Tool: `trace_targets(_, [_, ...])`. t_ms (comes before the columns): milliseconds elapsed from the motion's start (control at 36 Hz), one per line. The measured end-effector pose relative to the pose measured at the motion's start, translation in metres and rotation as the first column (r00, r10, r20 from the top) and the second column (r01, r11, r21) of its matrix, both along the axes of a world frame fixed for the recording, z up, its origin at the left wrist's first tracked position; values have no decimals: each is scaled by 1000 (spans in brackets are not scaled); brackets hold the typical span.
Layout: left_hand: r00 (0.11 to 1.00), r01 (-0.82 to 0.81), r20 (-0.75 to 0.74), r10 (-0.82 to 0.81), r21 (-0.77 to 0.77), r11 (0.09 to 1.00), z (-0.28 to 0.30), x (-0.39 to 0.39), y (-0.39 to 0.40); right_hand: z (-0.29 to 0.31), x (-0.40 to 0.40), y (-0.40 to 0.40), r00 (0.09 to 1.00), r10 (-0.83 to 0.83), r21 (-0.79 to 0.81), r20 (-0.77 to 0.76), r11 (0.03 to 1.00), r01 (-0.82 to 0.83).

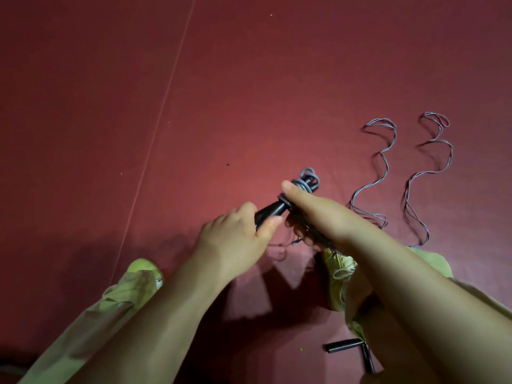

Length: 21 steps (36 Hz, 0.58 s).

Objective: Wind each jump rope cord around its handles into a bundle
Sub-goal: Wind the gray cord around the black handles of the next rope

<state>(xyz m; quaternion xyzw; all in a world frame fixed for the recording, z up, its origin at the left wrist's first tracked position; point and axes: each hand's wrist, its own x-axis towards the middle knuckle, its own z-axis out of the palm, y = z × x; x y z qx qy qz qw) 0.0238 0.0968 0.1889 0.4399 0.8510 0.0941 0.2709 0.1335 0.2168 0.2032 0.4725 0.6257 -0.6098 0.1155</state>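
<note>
Over the red floor I hold a pair of black jump rope handles [273, 210] with grey cord [309, 180] coiled around their far end. My left hand [235, 234] grips the near end of the handles. My right hand [310, 214] wraps the handles from the right, its thumb pressing on the coils and its fingers curled underneath. A short loose cord end hangs below my right fingers. Two more grey cords [374, 173] [428, 176] lie in wavy doubled lines on the floor to the right.
Two black handles [349, 349] lie crossed on the floor near the bottom right, partly hidden by my right arm. My yellow-green shoes [339, 275] and trouser legs [116, 303] are below the hands. A thin pale line [155, 134] runs diagonally across the floor at left.
</note>
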Motion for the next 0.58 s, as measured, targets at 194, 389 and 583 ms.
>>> trace_targets(194, [998, -60, 36, 56, 120, 991, 0, 0, 2, 1, -3, 1, 993, -98, 128, -70, 986, 106])
trace_targets(389, [394, -260, 905, 162, -60, 964, 12, -6, 0, 10, 0, 2, 983, -3, 357, -182, 931, 69])
trace_targets(583, [-562, -91, 822, -97, 55, 994, 11, -4, -7, 20, -1, -6, 812, -145, -21, -566, 987, 161])
